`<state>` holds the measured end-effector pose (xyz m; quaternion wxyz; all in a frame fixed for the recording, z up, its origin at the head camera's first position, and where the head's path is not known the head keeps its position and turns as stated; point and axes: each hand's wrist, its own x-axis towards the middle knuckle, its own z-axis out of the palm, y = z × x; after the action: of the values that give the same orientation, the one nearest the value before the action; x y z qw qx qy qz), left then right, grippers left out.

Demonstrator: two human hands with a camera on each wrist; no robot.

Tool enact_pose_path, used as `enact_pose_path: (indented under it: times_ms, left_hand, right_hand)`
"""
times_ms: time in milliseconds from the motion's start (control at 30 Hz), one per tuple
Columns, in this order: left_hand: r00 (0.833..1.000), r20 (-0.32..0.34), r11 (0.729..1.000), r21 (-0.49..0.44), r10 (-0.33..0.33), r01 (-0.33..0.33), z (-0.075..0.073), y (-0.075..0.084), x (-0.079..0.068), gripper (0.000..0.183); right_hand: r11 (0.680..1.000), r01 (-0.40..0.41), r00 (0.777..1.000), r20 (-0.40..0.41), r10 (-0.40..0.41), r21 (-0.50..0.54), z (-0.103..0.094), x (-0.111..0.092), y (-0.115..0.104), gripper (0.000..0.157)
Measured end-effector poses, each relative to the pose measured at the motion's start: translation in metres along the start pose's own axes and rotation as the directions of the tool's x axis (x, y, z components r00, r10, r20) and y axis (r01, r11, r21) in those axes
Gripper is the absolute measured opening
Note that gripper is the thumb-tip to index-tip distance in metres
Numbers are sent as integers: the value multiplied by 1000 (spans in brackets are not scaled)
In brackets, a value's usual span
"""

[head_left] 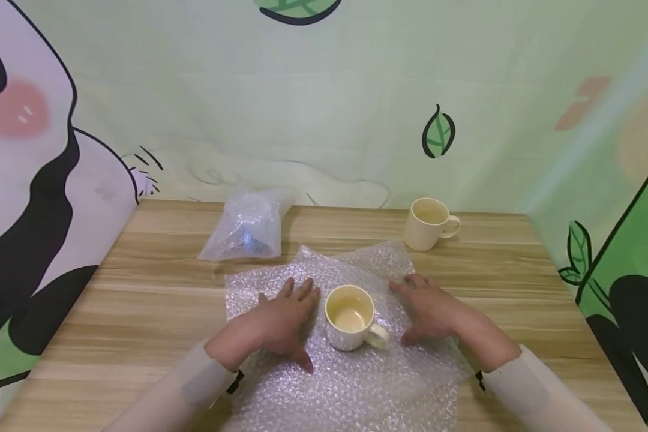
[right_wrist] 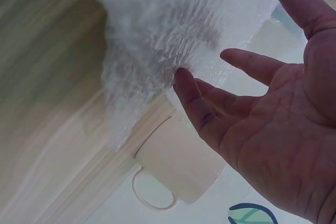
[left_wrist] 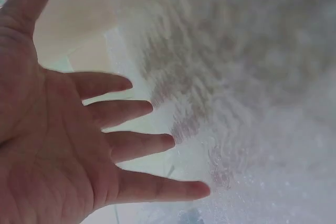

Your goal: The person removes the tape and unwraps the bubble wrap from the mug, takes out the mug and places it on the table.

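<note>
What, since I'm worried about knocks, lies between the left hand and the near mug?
In the head view, only bubble wrap lies between the left hand and the near mug.

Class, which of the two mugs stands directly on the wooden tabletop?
The rear mug, beyond the right hand. The front mug stands on bubble wrap instead.

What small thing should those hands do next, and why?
Perhaps the right hand should fold an edge of the clear plastic bubble wrap over the nearer round cream mug: that mug stands upright on it, uncovered, and a bubble-wrapped bundle sits farther back.
</note>
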<state>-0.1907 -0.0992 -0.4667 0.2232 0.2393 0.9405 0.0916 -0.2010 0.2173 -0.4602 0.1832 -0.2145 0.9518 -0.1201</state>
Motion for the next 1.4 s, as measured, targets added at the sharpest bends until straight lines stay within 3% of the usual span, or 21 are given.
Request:
enact_pose_path:
  times_ms: [67,200,400,500,700,800,900,1100,1400]
  left_hand:
    - [999,-41,1000,-13,11,-12,-1,-1,0,144]
    - [986,-143,994,-62,85,-95,-3,-1,4,134]
    - [958,-224,950,-215,178,-227,2,0,11,121]
    - [944,-257,919,-281,206,-277,7,2,17,109]
    - [924,-311,869,-367,221,-331,18,7,23,91]
    - [924,-317,858,-390,216,-334,19,11,24,88]
    - [932,-306,867,-390,196,-310,18,13,23,85]
    - [944,-289,906,-339,157,-255,16,16,19,85]
    - [946,-290,890,-381,142,-250,13,19,17,84]
  right_hand:
    - [1000,4,1000,-11,-4,16,-2,-3,-1,112]
    - [998,45,997,-59,-43,35,-1,-9,-1,114]
    - [986,146,983,-121,-135,80,7,-17,-8,103]
    - [974,187,976,-134,-170,130,13,-21,-15,91]
    - [929,274,957,-162,-239,249,27,-26,-29,42]
    - [910,300,950,-177,-257,288,33,-26,-31,22]
    - [897,305,948,-190,-254,320,36,-26,-32,11]
    - [886,288,954,-189,-233,364,40,-28,-34,10]
    - [894,278,957,-186,-224,351,35,-30,-36,11]
